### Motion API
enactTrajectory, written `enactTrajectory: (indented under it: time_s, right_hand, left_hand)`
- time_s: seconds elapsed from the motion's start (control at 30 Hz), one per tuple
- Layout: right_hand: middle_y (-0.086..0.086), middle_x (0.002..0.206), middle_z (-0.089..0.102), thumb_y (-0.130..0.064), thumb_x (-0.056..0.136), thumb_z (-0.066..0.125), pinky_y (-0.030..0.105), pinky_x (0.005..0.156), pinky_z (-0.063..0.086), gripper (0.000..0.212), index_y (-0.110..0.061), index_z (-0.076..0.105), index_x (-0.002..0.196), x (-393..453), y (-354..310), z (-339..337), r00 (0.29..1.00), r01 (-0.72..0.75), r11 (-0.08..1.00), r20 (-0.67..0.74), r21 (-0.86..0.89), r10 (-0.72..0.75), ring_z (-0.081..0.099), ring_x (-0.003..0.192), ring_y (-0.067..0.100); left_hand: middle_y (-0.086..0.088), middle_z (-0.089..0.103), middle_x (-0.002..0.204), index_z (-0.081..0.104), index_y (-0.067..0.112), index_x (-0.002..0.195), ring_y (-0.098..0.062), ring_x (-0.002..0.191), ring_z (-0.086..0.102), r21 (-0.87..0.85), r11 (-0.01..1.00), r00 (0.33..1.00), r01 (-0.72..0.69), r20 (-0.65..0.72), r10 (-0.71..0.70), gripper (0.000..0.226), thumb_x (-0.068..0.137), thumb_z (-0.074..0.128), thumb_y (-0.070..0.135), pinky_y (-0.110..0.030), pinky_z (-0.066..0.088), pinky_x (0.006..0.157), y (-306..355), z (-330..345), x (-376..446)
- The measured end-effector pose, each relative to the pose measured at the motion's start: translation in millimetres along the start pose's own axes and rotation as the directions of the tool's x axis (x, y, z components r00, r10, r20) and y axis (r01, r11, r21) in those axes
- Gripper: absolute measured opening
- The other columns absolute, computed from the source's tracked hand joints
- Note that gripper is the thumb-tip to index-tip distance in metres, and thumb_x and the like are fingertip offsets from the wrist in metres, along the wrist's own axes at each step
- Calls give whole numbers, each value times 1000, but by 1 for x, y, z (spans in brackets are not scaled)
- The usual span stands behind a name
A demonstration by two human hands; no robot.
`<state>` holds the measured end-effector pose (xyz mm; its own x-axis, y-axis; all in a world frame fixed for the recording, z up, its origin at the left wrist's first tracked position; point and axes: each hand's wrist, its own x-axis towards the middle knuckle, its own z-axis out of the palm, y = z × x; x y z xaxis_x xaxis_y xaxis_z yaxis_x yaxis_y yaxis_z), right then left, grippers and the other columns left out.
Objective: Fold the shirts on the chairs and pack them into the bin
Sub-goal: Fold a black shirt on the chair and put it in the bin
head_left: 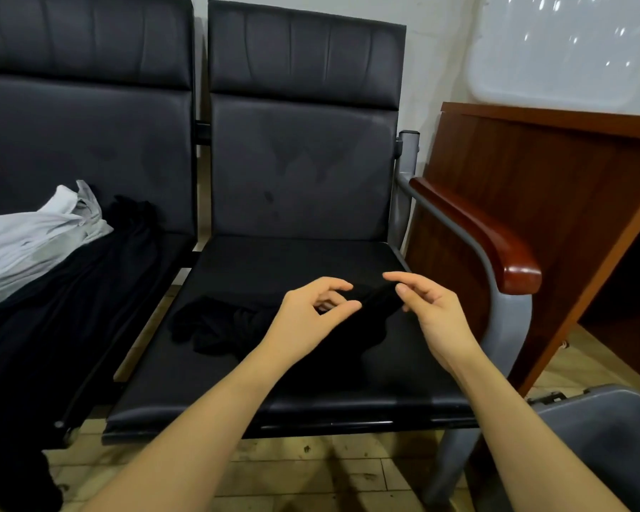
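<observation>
On the right seat, black shirt (237, 327) barely distinguishable, both hands' grip unclear, left hand (311, 308), right hand (429, 308).

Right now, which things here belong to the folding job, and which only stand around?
For the job: black shirt on the right seat, white shirt, dark clothes, grey bin.
Just there: wooden desk, armrest.

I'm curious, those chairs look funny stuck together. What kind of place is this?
Probably a waiting room or office: joined black padded chairs with a wooden armrest, beside a reddish-brown wooden desk.
</observation>
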<state>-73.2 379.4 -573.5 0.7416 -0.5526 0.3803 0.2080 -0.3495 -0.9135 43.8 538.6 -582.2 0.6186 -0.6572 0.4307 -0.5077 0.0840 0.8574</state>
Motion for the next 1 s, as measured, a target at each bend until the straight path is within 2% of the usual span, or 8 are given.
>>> enactTrajectory:
  time_s: [0.1, 0.2, 0.37, 0.5, 0.63, 0.77, 0.9, 1.0]
  right_hand:
    - [-6, 88, 66, -5, 95, 52, 12, 74, 43, 29, -25, 71, 101, -1, 5, 0, 1000, -30, 999, 5, -27, 31, 49, 70, 0]
    - [-9, 90, 70, -8, 95, 52, 15, 76, 44, 26, -25, 71, 99, 0, 6, 6, 996, -82, 995, 30, -49, 83, 55, 75, -2]
    - [-9, 87, 70, -9, 92, 58, 10, 72, 45, 23, -27, 72, 93, 2, 5, 22, 990, -92, 980, 90, -179, 109, 57, 67, -3]
    - [-8, 87, 66, -9, 92, 59, 16, 74, 42, 22, -28, 67, 84, 3, 8, 40, 985, -64, 962, 137, -267, 103, 59, 75, 0]
    - [-16, 91, 52, -18, 97, 50, 23, 87, 26, 18, -33, 60, 92, 2, 11, 56, 987, 54, 819, 153, -571, 42, 43, 97, 10]
    - [-15, 87, 52, -18, 101, 39, 23, 73, 36, 32, -42, 55, 89, 2, 11, 75, 991, 52, 907, 136, -418, 6, 45, 83, 7]
    - [-18, 95, 49, -17, 103, 33, 28, 90, 28, 29, -34, 55, 95, 2, 6, 102, 987, 115, 905, 147, -409, -59, 43, 93, -1]
    - [-17, 92, 37, -29, 100, 41, 26, 94, 17, 19, -31, 60, 100, 7, 5, 127, 978, 156, 827, 202, -541, -53, 36, 95, 4]
  left_hand:
    - [13, 70, 90, 65, 32, 104, 4, 92, 62, 66, 997, 999, 46, 21, -47, 15, 91, 60, 31, -14, 46, 87, -4, -8, -4]
    - [11, 67, 102, 64, 28, 111, -3, 100, 60, 245, 965, 993, 91, -93, -70, 23, 95, 50, 37, -25, 48, 91, -18, -31, -3]
    - [1, 54, 132, 53, 18, 130, -21, 124, 46, 704, 651, 958, 285, -199, -205, 39, 98, 44, 38, -38, 32, 103, -56, -78, -8]
    - [1, 47, 141, 47, 20, 136, -20, 130, 41, 723, 583, 922, 371, -212, -324, 43, 99, 39, 41, -40, 25, 106, -81, -103, -21]
    - [4, 55, 133, 54, 24, 130, -17, 126, 44, 721, 595, 929, 355, -202, -309, 37, 98, 43, 40, -35, 24, 104, -93, -117, -28]
    - [8, 58, 122, 61, 26, 121, -15, 121, 46, 669, 671, 946, 321, -201, -253, 29, 94, 53, 36, -30, 23, 96, -101, -126, -33]
    - [-1, 47, 123, 57, 22, 125, -22, 119, 39, 688, 654, 944, 313, -302, -134, 35, 92, 58, 33, -34, 24, 97, -102, -131, -36]
    - [-2, 42, 138, 49, 21, 133, -24, 130, 33, 698, 603, 917, 387, -359, -174, 41, 95, 52, 36, -41, 23, 106, -101, -138, -36]
